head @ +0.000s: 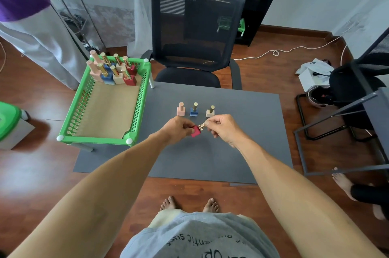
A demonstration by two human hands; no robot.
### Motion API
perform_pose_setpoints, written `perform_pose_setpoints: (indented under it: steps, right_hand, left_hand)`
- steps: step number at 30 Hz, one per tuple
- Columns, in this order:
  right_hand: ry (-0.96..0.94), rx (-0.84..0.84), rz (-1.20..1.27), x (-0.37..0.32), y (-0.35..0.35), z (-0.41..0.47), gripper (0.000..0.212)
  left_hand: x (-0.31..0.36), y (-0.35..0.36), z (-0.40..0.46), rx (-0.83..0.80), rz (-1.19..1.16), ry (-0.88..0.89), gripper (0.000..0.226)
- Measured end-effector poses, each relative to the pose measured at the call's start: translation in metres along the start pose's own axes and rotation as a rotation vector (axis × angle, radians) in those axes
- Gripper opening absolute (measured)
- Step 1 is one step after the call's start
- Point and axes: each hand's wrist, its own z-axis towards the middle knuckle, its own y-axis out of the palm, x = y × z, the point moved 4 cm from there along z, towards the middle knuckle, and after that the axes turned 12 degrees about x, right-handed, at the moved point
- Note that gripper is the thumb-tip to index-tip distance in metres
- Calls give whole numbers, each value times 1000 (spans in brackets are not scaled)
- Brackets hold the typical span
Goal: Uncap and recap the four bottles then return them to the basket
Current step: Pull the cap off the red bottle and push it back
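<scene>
Mat [242,152]: grey sheet on the wood floor, flat and matte; it carries the 3 standing bottles and gives a level place to set things down.
Basket [79,108]: green perforated plastic, far left of the mat, raised on short white legs. Liner looks like cardboard. 8 bottles stand at its far end in 2 rows; the near part is bare.
Left hand [179,129]: closed on the body of the red bottle, fingertips pinching the block, held above the mat near its middle.
Right hand [223,128]: closed on the gold cap [201,126] of the same bottle, thumb and fingers wrapped round it. Cannot tell whether the cap is seated or partly unscrewed.
Red bottle [195,131]: tilted, cap pointing right. Small square body, probably glass, so rigid, light and breakable if dropped. Flat sides give a firm pinch; best held by 2 opposite faces.
Pink bottle [181,109]: upright, leftmost of the row, just beyond the hands, pink cap on.
Blue bottle [194,110]: upright, middle of the row, gold cap on.
Beige bottle [210,112]: upright, rightmost, gold cap on, slightly tilted in this wide view.
Handling note: tall narrow caps on small bases look top-heavy and easy to tip; smooth metallic caps may slip, so twist near the cap base.
</scene>
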Motion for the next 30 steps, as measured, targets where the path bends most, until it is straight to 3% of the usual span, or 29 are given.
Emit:
perform_pose_setpoints:
  steps: [7, 11, 17, 22, 26, 30]
  right_hand:
    - [10, 31, -60, 17, -18, 5, 14]
    - [-63, 27, -207, 25, -38, 13, 13]
    - [-105, 93, -345, 33, -67, 35, 11]
    - [-160, 106, -401, 32, -81, 56, 21]
    - [-214, 92, -427, 25, -86, 70, 39]
    - [-231, 70, -464, 22, -86, 77, 42]
  left_hand:
    - [7, 31, 3, -34, -43, -69, 20]
    - [-2, 47, 6, 140, 105, -210, 39]
    - [-26, 60, 0, 374, 294, -249, 70]
    - [-46, 68, -6, 384, 345, -319, 110]
    - [-55, 76, -8, 382, 316, -361, 117]
    - [-54, 81, -8, 381, 340, -378, 118]
